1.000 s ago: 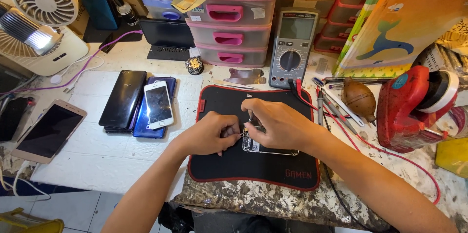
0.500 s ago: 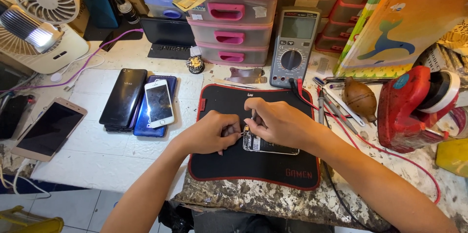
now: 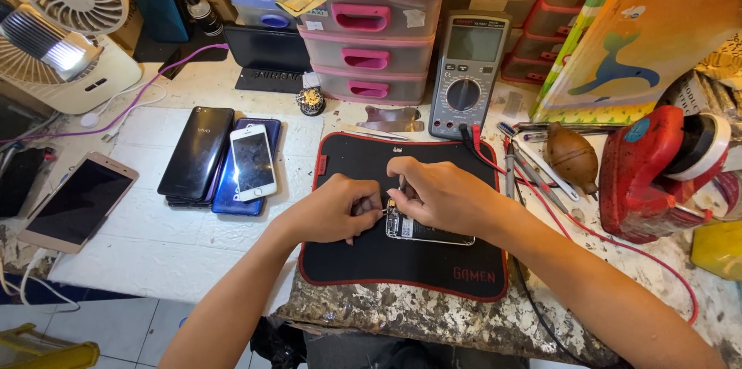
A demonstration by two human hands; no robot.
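Black rubber work mat with a red edge [image 3: 363,261] lies near the front of the white tabletop [image 3: 154,238], and both hands meet over it. The left hand [image 3: 340,210] has its fingers [image 3: 369,207] curled together, pinched at the left end of a small opened phone with bare dark insides [image 3: 429,231]; what sits between the fingertips is too small to tell. The right hand [image 3: 444,195] covers the phone's far edge, its fingers closed on a thin metal tool [image 3: 402,182] that stands nearly upright over the phone's left end.

Far left stands a white desk fan with a lit lamp [image 3: 66,21]. A rose-gold phone [image 3: 77,203] lies face up near the left edge. Right of it, a black phone [image 3: 197,153] and a small white phone [image 3: 253,162] rest on a blue phone [image 3: 232,199], well apart from the mat. Beyond the mat stand pink plastic drawers [image 3: 363,52] and, to the right, a grey multimeter [image 3: 468,75], whose red lead [image 3: 618,249] trails along the mat's right side. A brown rubber blower bulb [image 3: 570,154] and a red machine [image 3: 649,176] sit at far right.

The phone lies flat, lengthwise left to right, at the middle of the mat, half hidden by the right hand.
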